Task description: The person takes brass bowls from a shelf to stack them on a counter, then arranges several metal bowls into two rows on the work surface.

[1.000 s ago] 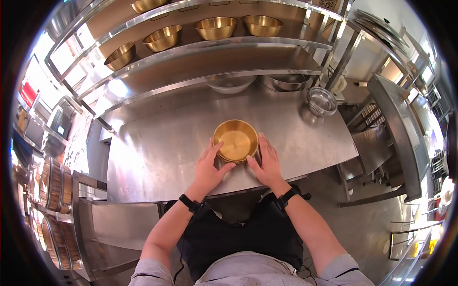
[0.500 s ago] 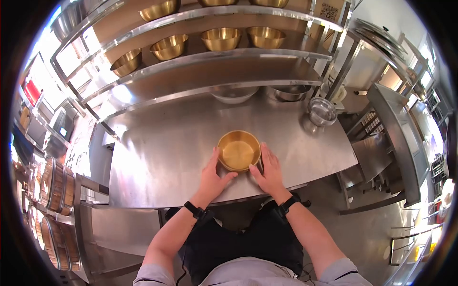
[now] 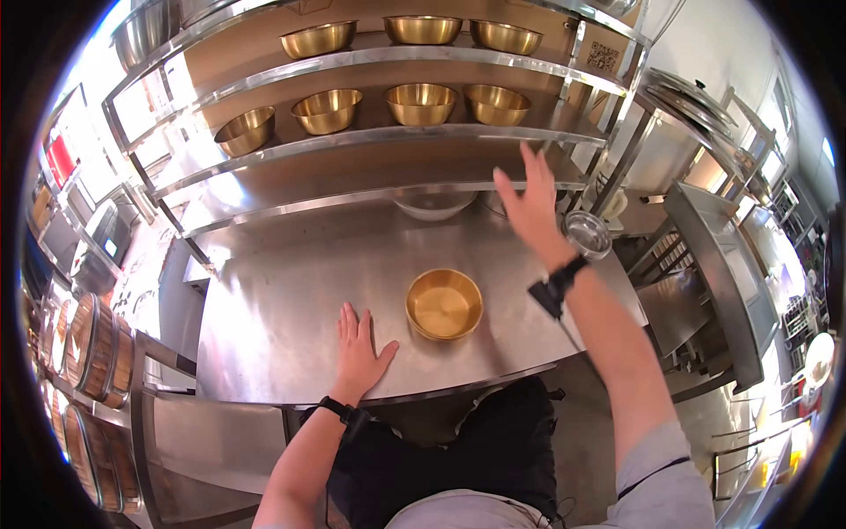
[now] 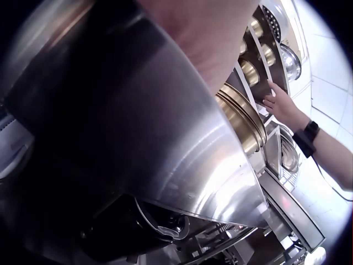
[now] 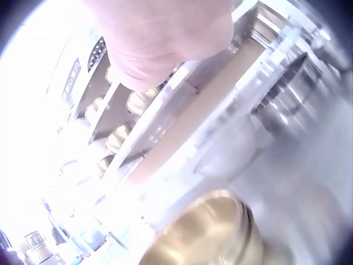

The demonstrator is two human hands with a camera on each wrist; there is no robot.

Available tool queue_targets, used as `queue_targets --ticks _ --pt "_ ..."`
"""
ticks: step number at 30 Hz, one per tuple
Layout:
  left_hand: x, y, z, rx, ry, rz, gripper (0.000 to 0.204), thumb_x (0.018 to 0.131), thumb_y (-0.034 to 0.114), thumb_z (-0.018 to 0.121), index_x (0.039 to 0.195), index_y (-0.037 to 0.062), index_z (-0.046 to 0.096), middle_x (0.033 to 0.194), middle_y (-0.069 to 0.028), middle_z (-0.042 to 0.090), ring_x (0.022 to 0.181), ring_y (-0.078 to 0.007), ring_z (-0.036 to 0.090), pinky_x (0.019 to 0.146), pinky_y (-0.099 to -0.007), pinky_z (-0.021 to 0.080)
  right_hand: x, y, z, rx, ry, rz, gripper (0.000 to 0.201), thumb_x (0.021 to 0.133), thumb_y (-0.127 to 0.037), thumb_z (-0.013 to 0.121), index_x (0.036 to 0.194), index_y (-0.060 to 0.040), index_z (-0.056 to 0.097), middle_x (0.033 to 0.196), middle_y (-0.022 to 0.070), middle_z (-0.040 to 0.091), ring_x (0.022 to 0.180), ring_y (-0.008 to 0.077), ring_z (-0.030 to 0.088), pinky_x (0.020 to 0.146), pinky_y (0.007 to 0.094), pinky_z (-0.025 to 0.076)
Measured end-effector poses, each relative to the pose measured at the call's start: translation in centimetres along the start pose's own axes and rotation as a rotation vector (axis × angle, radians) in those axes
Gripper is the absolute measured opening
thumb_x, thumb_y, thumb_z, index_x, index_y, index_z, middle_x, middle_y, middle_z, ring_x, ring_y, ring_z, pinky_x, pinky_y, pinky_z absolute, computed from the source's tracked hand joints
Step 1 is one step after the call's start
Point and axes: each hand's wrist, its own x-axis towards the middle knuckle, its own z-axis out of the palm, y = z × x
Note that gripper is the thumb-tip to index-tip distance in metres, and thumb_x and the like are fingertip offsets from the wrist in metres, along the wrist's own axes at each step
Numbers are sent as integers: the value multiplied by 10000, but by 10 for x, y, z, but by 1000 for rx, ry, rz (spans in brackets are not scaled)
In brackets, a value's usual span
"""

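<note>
A stack of gold-coloured metal bowls (image 3: 444,310) stands on the steel table (image 3: 291,309); the left wrist view shows several rims nested together (image 4: 242,118). To the left of the stack, my left hand (image 3: 359,354) lies palm down on the tabletop, fingers straight and thumb out, apart from the bowls. My right hand (image 3: 533,207) is raised over the table's back right part with its fingers extended and nothing in it. In the head view it overlaps the lower shelf edge, below a row of gold bowls (image 3: 496,106).
Another row of gold bowls (image 3: 423,30) sits on the upper shelf. A white bowl (image 3: 434,205) is under the rack at the table's back. Clear bowls (image 3: 588,234) stand near the right edge. Wooden buckets (image 3: 92,348) are at the left.
Both hands have left the sides of the bowl stack. My right hand has risen forward and right toward the shelves; my left has shifted left onto the tabletop. The view has tilted up.
</note>
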Motion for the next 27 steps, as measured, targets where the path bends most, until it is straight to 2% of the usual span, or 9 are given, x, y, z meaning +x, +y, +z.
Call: queue_targets --ticks 5,6,9,12,15,16,18,20,27 --pt "-1 5 -10 -74 13 -26 871 893 406 783 1534 -48 407 1676 -368 187 1569 -509 189 1285 -560 204 108 21 28 -210 0 201 907 902 -695 671 1620 -207 406 1598 423 311 1481 543 349 1200 609 289" --pt "-1 6 -9 -82 16 -32 866 891 402 784 1532 -46 412 1677 -364 188 1568 -508 194 1285 -557 209 117 29 37 -323 11 192 913 886 -725 661 1585 -178 450 1562 374 414 1420 512 453 1162 584 362" --pt "0 4 -9 -87 12 -41 865 886 401 788 1530 -41 416 1681 -358 186 1566 -510 199 1285 -556 208 136 29 40 -204 -171 265 797 880 -678 705 1433 -113 608 1422 276 604 1310 439 581 1089 522 458" --pt "0 5 -9 -132 9 -61 862 880 376 798 1528 -42 412 1677 -368 180 1563 -519 197 1281 -569 209 126 26 33 -222 -70 231 681 862 -640 752 1204 -52 725 1204 185 733 1135 381 684 976 464 532" --pt "-1 -1 0 -151 47 -31 856 875 340 807 1529 -42 410 1673 -380 172 1558 -529 195 1276 -583 212 86 15 7 -68 -16 286 608 860 -585 788 1100 -27 755 1117 179 755 1057 379 706 926 441 548" --pt "-1 -2 0 -144 52 -21 847 872 320 813 1524 -41 411 1668 -389 171 1552 -540 198 1273 -590 215 63 12 -3 -12 29 181 550 874 -515 811 1101 -18 746 1079 175 757 971 380 719 888 439 556" --pt "-1 -2 0 -156 59 -17 844 876 329 808 1522 -38 408 1669 -386 169 1552 -539 200 1275 -586 212 14 -18 -33 115 1 192 460 857 -389 864 1094 -14 741 1100 162 748 1009 354 708 922 433 549" --pt "0 -1 -1 -154 53 -25 838 883 342 798 1519 -34 403 1670 -384 167 1554 -534 198 1282 -577 206 -40 3 -42 7 -13 11 423 805 -289 908 1079 -18 736 1130 155 734 1045 344 688 964 426 535" --pt "0 5 -9 -181 62 -35 804 904 315 766 1527 -36 398 1678 -374 160 1564 -523 189 1283 -569 207 -184 -41 -40 184 -400 53 472 741 -310 924 1091 -54 738 1251 174 687 1221 409 590 1043 497 466"
